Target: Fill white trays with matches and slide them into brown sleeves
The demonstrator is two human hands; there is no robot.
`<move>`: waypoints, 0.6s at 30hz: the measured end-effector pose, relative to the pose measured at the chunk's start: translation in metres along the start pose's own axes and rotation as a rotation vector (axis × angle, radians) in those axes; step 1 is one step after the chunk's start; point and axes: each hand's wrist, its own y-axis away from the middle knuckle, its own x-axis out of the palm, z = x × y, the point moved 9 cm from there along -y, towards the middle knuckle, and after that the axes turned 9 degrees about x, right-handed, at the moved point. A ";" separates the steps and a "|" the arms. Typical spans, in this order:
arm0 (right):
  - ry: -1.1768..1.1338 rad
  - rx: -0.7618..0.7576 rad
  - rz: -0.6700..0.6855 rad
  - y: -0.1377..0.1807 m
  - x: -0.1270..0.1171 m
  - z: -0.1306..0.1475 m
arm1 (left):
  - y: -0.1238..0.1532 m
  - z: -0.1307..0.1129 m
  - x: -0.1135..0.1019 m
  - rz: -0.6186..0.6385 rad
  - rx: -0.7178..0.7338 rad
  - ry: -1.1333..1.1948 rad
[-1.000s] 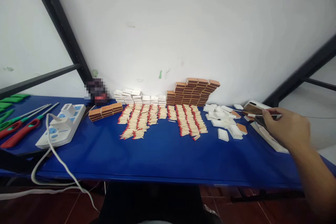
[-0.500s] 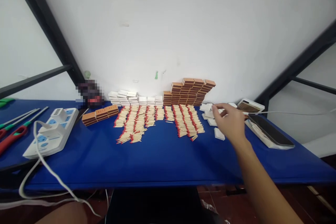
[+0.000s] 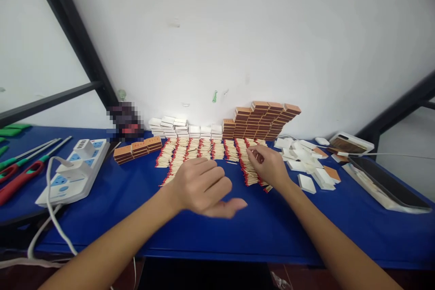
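Note:
My left hand (image 3: 204,188) hovers over the front of the match rows, its fingers curled inward and thumb stretched to the right; whatever is inside the curl is hidden. My right hand (image 3: 270,165) reaches over the right-hand rows with thumb and fingertips pinched together; anything between them is too small to make out. Under and behind both hands lie rows of red-tipped matches (image 3: 166,154) on the blue tabletop (image 3: 272,231). Stacked brown matchboxes (image 3: 260,120) and white matchbox trays (image 3: 205,131) line the wall behind them. Loose white boxes (image 3: 306,183) lie scattered right of my right hand.
At left sit a white power strip (image 3: 91,154) with a trailing cable, red-handled lighters (image 3: 32,170), and matchbox packs (image 3: 137,148). A dark phone (image 3: 390,181) and white cable lie at right. Black frame bars (image 3: 68,31) rise at the sides.
My left hand has come into view over the matches. My right hand has moved left from the loose white boxes to the match rows. The view has shifted slightly.

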 end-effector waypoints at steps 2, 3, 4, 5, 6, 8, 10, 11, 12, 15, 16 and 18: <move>-0.043 -0.020 0.032 0.004 0.004 0.004 | 0.005 0.028 -0.009 -0.058 0.023 -0.065; -0.062 -0.028 0.044 0.005 0.005 0.005 | 0.010 0.047 -0.016 -0.098 -0.005 -0.105; -0.078 -0.034 0.053 0.006 0.005 0.006 | 0.018 0.071 -0.024 -0.147 -0.080 -0.147; -0.091 -0.036 0.060 0.007 0.005 0.006 | 0.026 0.091 -0.031 -0.176 -0.135 -0.172; -0.103 -0.035 0.067 0.008 0.005 0.006 | 0.036 0.110 -0.037 -0.206 -0.190 -0.194; -0.122 -0.018 0.094 0.010 0.005 0.005 | 0.055 0.138 -0.047 -0.247 -0.289 -0.223; -0.134 0.014 0.121 0.011 0.004 0.002 | 0.068 0.153 -0.050 -0.255 -0.358 -0.226; -0.138 0.029 0.125 0.011 0.002 0.000 | 0.072 0.157 -0.049 -0.250 -0.383 -0.222; -0.142 0.043 0.121 0.010 0.001 -0.001 | 0.074 0.158 -0.047 -0.239 -0.400 -0.213; -0.154 0.062 0.103 0.009 -0.004 -0.003 | 0.072 0.155 -0.032 -0.174 -0.413 -0.170; -0.155 0.062 0.106 0.008 -0.004 -0.003 | 0.070 0.153 -0.026 -0.150 -0.408 -0.156; -0.152 0.056 0.122 0.009 -0.003 -0.003 | 0.067 0.148 -0.017 -0.113 -0.396 -0.133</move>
